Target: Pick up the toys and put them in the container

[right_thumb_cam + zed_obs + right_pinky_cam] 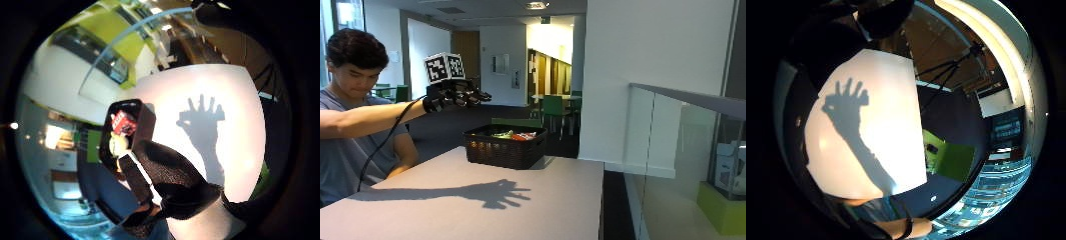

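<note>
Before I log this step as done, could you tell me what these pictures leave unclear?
- Toys in the black basket: the outside view's rim hides most; the count is unclear.
- Basket's far side: hidden by the gloved hand in the thumb-side palm view.
- Table's near end: cut off.

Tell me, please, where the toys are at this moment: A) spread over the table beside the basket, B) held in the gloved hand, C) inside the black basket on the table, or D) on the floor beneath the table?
C: in the outside view the colourful toys lie inside the black basket on the table, while the gloved right hand is raised above it, fingers spread, holding nothing.
</note>
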A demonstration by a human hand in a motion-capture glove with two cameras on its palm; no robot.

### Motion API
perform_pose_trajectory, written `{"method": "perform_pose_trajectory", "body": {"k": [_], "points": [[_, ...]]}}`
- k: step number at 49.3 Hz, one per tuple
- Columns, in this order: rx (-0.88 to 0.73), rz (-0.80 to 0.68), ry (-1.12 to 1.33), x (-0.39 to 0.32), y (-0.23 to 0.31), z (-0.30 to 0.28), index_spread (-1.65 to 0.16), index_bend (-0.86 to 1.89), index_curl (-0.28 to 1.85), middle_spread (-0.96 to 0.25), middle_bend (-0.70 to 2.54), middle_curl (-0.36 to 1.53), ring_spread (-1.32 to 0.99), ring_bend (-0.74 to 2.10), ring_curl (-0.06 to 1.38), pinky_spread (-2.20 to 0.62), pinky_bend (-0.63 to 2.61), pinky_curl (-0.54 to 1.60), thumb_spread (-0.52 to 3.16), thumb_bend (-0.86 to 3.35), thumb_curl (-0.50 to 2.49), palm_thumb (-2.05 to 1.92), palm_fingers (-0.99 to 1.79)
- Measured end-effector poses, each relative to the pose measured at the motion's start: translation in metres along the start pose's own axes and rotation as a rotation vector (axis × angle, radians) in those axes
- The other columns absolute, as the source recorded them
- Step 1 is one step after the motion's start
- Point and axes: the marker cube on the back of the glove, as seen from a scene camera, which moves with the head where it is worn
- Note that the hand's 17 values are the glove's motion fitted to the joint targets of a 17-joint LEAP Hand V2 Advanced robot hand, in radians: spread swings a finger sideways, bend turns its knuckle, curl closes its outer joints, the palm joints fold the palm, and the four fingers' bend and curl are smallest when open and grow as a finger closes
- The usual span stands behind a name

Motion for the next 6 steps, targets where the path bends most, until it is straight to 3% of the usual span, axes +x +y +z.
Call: {"method": "perform_pose_trajectory", "body": {"k": [6], "points": [[0.006,-0.002,0.03,-0.0013,0.0031,-0.0001,-0.36,0.18,0.35,-0.04,0.19,0.44,0.03,0.51,0.26,0.03,0.94,0.31,1.0,-0.1,0.14,-0.13,0.0]]}}
